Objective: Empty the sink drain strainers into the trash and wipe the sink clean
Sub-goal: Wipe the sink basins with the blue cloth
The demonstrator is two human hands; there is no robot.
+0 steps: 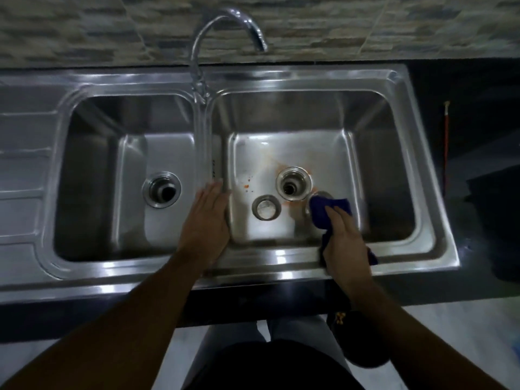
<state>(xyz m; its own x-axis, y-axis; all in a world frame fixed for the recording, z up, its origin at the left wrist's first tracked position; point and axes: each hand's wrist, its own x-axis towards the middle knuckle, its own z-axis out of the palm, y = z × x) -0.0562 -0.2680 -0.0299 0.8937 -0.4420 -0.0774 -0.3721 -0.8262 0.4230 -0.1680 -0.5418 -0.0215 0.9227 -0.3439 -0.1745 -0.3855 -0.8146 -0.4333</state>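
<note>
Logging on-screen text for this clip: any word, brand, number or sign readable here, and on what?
None can be read.
Tiny marks on the sink divider: too small and blurred to read.
Yellow mark on the dark object below the counter: blurred, unreadable.

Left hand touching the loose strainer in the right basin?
Apart. The head view shows a strip of bare basin floor between the left hand and the strainer.

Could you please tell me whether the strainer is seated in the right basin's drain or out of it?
Out: the right drain shows an open dark hole, and a strainer sits on the basin floor beside it.
</note>
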